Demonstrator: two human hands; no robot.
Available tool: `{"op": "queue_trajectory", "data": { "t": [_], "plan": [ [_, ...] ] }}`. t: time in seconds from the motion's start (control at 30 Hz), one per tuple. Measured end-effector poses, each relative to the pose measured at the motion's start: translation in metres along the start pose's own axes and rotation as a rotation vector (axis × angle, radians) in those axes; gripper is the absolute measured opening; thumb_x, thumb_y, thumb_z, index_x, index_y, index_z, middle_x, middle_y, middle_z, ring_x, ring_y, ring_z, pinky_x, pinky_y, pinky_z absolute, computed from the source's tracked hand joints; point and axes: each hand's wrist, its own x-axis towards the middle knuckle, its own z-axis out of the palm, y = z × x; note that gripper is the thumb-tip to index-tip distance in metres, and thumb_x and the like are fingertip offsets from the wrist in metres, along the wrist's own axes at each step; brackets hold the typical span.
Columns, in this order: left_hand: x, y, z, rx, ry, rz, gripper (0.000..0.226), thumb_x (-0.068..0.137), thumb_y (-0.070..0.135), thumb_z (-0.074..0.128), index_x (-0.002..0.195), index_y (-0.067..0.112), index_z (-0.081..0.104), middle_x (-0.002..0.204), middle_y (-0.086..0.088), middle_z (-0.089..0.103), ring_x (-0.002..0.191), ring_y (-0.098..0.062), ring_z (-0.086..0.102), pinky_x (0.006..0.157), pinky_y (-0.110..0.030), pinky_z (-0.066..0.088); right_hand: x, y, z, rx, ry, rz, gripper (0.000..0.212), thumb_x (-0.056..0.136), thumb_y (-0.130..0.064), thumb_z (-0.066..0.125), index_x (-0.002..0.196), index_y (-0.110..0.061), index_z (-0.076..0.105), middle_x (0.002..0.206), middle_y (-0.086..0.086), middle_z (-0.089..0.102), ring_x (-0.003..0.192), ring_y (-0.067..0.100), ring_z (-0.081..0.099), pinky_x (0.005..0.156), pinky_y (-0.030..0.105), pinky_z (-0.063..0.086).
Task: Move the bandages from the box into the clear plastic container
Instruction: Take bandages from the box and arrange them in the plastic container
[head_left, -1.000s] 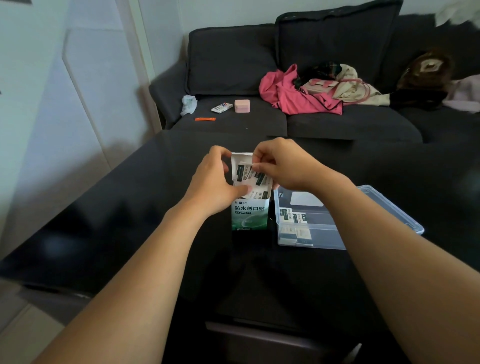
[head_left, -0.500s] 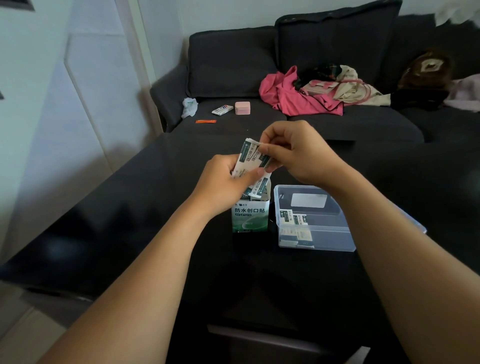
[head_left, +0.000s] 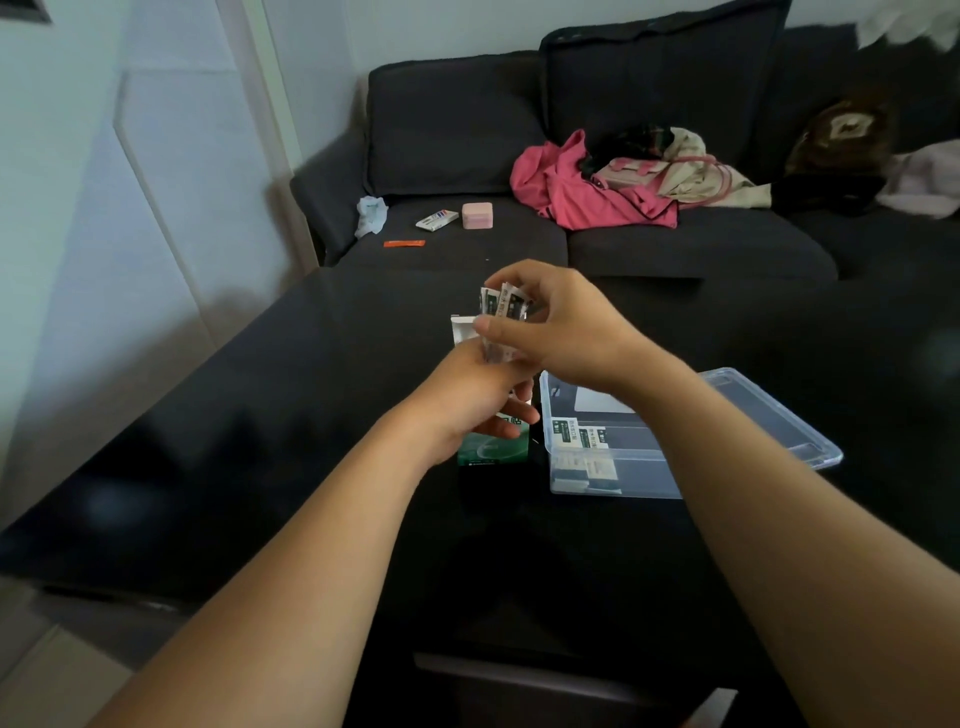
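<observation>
A green-and-white bandage box (head_left: 493, 449) stands upright on the black table, its white flap (head_left: 462, 328) open at the top. My left hand (head_left: 475, 402) wraps around the front of the box. My right hand (head_left: 558, 325) is above the box, pinching a small bunch of wrapped bandages (head_left: 503, 302) that is clear of the opening. Just right of the box sits the clear plastic container (head_left: 613, 486), open, with a few bandages (head_left: 584, 439) lying in its near left corner.
The container's clear lid (head_left: 769, 415) lies behind and to the right of it on the black table (head_left: 260, 441). Beyond the table is a dark sofa (head_left: 649, 244) with pink clothing (head_left: 576, 189), a pink case (head_left: 477, 215) and small items.
My right hand has lifted the bunch of bandages up out of the box. My left hand has slid down from the top of the box to grip its front.
</observation>
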Motion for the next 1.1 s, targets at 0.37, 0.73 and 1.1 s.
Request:
{"op": "queue_trajectory", "data": {
  "t": [0.37, 0.73, 1.1],
  "plan": [
    [0.000, 0.001, 0.011, 0.158, 0.031, -0.058, 0.021, 0.104, 0.023, 0.045, 0.111, 0.017, 0.064, 0.080, -0.003, 0.068, 0.064, -0.012, 0.066, 0.049, -0.022, 0.045, -0.018, 0.005, 0.012, -0.057, 0.050, -0.066, 0.029, 0.098, -0.033, 0.062, 0.121, -0.018, 0.070, 0.083, -0.019, 0.062, 0.076, -0.004, 0.058, 0.069, 0.011, 0.042],
    [0.002, 0.003, 0.009, 0.017, 0.016, -0.070, 0.020, 0.099, 0.031, 0.064, 0.098, 0.011, 0.067, 0.061, 0.000, 0.058, 0.074, -0.017, 0.074, 0.053, -0.024, 0.054, -0.017, 0.019, -0.017, 0.269, -0.098, -0.017, 0.019, 0.100, -0.010, 0.057, 0.108, 0.002, 0.070, 0.089, 0.024, 0.068, 0.069, 0.015, 0.057, 0.060, 0.020, 0.049],
    [0.001, 0.007, 0.023, -0.065, 0.044, -0.015, 0.046, 0.102, 0.045, 0.036, 0.079, 0.013, 0.060, 0.068, -0.004, 0.060, 0.052, -0.014, 0.051, 0.041, -0.022, 0.032, -0.022, 0.022, -0.023, 0.270, -0.164, 0.083, 0.019, 0.102, -0.012, 0.055, 0.111, -0.002, 0.069, 0.083, 0.010, 0.069, 0.068, 0.013, 0.059, 0.059, 0.024, 0.048]
  ]
}}
